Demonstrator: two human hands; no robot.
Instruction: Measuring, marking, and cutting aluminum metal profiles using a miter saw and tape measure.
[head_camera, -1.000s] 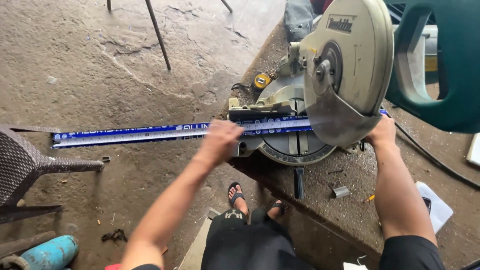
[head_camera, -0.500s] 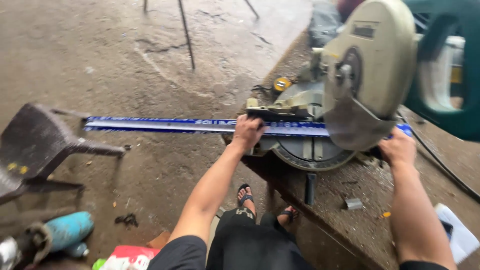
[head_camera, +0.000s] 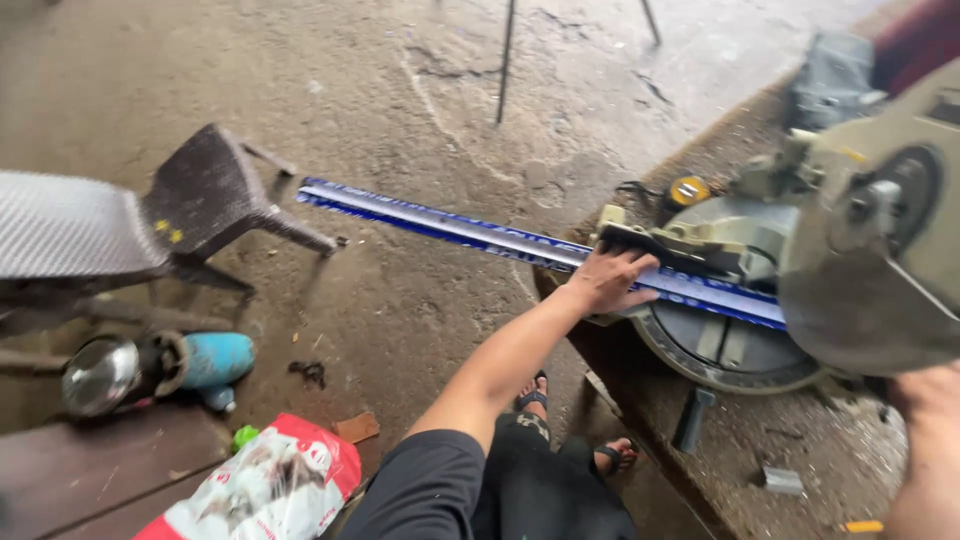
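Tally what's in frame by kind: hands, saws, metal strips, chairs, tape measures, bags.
Hands: 2, left hand pressing on the strip, right hand at the frame edge
Mitre saw: 1
Blue-wrapped metal strip: 1
Woven chair: 1
Yellow tape measure: 1
Red-and-white bag: 1
Total: 7

Soft, even daylight — moderately bright, with no hard shadows on the concrete floor (head_camera: 400, 110). A faint sheen shows on the metal dome (head_camera: 98, 375) at the floor's left edge. Wide-angle distortion bends the frame edges — the saw guard (head_camera: 880, 290) at right is slightly blurred.
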